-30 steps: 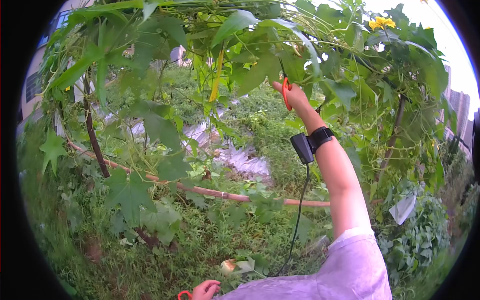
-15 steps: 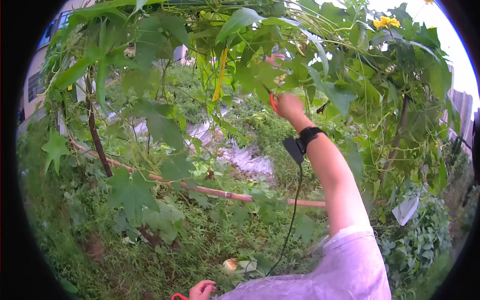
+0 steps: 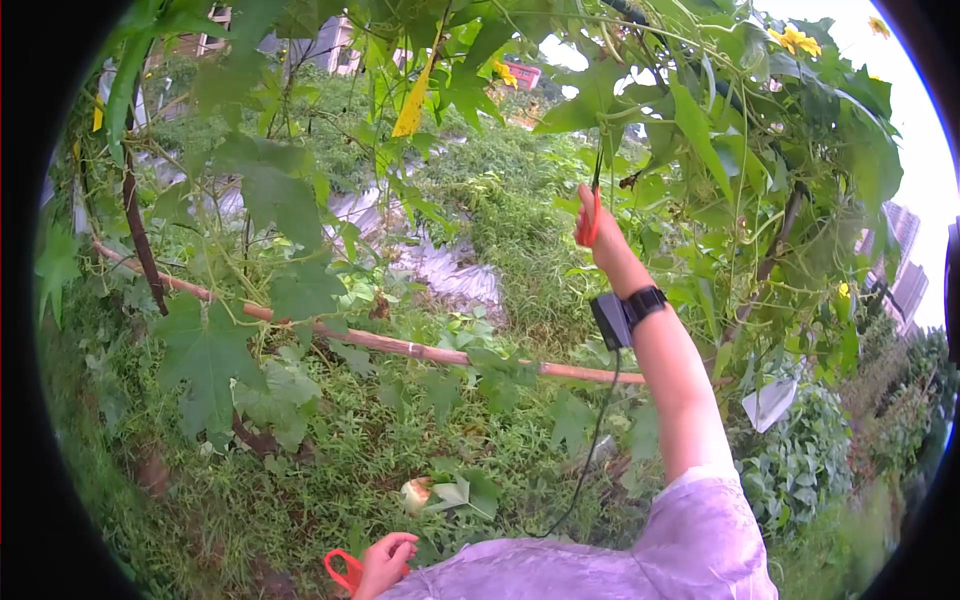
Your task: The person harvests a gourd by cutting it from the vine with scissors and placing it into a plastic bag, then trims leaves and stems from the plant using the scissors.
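Observation:
Raised at the right of centre, my right hand (image 3: pixel 597 235) is closed around orange-handled scissors (image 3: pixel 591 215), whose thin dark blades point up among the vine leaves (image 3: pixel 585 105). A black strap with a small dark box (image 3: pixel 612 320) sits on that wrist, and a cable hangs from it. Low at the bottom edge, my left hand (image 3: pixel 385 563) has curled fingers beside a red loop (image 3: pixel 341 570) that looks like a plastic bag handle. Most of whatever hangs from the loop is out of frame.
A bamboo pole (image 3: pixel 400 346) crosses in front of me, with climbing vines on a trellis above. Yellow flowers (image 3: pixel 795 40), a yellow strip (image 3: pixel 412 105) and a pale hanging sheet (image 3: pixel 770 403) are nearby. A whitish round thing (image 3: pixel 415 494) lies in the weeds.
My right hand has drawn down and right from the leaves, and the scissors now point upward. The view has tilted down and swung right; more of my left hand and the red loop shows.

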